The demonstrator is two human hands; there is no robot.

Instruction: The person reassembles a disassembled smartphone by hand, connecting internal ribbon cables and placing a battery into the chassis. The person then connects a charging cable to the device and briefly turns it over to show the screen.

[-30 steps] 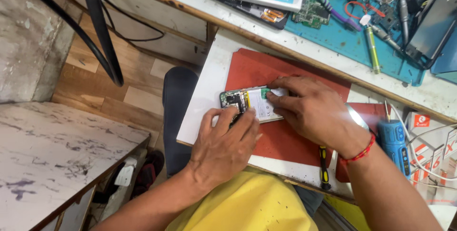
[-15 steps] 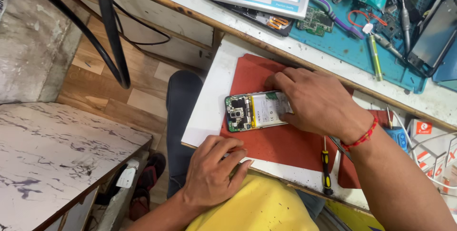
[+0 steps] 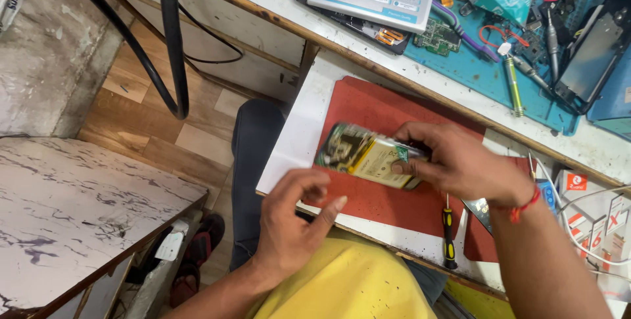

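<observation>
right hand [image 3: 460, 164] fingers clamped on opened phone [image 3: 368, 155], held tilted just above red mat [image 3: 368, 105]; phone blurred. left hand [image 3: 296, 217] held loose, fingers released, nothing gripped, near mat's front edge by white surface [image 3: 296, 141]. yellow-handled screwdriver [image 3: 449, 233] seen on mat, right of left hand.

Phone [image 3: 368, 156]: opened handset, back cover off, inner side up. Green circuit board and camera parts at its left end; pale cream battery fills the middle and right. Motion-blurred, so finer detail cannot be told. Pose: long axis running left to right, left end tilted and raised off the red mat [image 3: 368, 105]. Position: above the mat's middle, right end gripped in the right hand [image 3: 460, 164]; left end free.
</observation>
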